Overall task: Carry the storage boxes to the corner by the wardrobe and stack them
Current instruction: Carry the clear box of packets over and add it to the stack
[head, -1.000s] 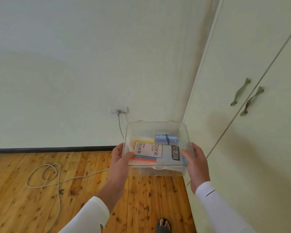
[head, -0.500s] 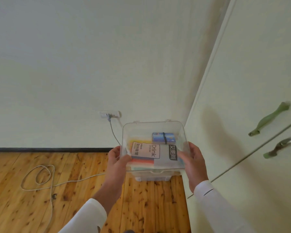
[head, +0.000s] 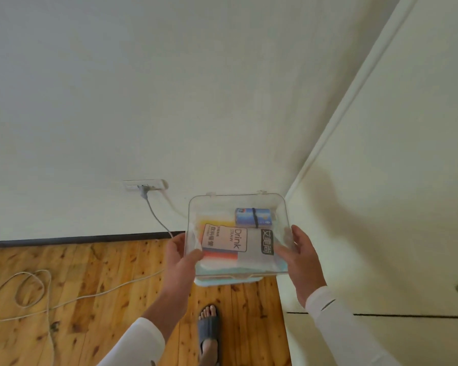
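I hold a clear plastic storage box (head: 217, 207) with both hands, level, above the floor in the corner. Inside it lie a pack of drinking straws and a small blue packet with a band around it. My left hand (head: 181, 257) grips its left side and my right hand (head: 300, 256) grips its right side. Just below the box, the pale edge of another box (head: 230, 281) shows on the floor, mostly hidden. The cream wardrobe (head: 381, 207) stands directly to the right.
A wall socket (head: 146, 184) with a grey plug sits on the wall left of the box. Its white cable (head: 32, 294) runs down and coils over the wooden floor at left. My foot in a grey sandal (head: 209, 331) is below the box.
I have come closer to the corner; the wardrobe handles slid out of view to the right. The box stays held in both hands, and the box beneath it shows more.
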Tool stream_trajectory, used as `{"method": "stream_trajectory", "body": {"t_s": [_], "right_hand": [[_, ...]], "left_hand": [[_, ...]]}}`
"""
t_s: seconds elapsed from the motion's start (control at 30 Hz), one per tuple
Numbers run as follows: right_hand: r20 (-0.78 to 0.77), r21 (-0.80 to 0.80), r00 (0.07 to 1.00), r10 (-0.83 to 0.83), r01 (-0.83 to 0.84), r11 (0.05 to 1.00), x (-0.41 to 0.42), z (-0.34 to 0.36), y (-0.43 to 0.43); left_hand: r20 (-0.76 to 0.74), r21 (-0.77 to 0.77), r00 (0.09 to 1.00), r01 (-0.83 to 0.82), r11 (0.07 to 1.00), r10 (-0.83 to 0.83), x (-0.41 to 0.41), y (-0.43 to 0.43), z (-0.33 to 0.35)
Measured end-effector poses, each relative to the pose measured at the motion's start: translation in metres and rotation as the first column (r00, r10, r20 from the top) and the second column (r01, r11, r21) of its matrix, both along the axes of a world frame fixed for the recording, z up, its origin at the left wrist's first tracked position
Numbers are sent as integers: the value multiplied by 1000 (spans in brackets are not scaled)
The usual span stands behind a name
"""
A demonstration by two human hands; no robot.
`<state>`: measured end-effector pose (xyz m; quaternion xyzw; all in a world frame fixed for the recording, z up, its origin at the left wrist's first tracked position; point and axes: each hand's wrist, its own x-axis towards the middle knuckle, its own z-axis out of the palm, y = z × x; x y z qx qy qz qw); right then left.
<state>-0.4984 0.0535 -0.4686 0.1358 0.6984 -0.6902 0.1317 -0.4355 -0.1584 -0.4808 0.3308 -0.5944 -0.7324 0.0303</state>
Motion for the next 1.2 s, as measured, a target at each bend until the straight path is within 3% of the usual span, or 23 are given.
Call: {"method": "stream_trajectory", "body": {"t_s": [0.27,0.73,1.2], "right_hand": [[110,149,993,39,-55,987,-51,-33,-29],[250,189,960,128,-178,966,-107,-137,-31],[300,186,943,143,-205,961,-149,-254,-35]], "left_hand": [[55,19,995,77,997,-78,-54,-39,-35],[252,162,967,5,987,-47,-89,-44,-143],[295,62,955,-41,997,21,-127,-43,-253]]}}
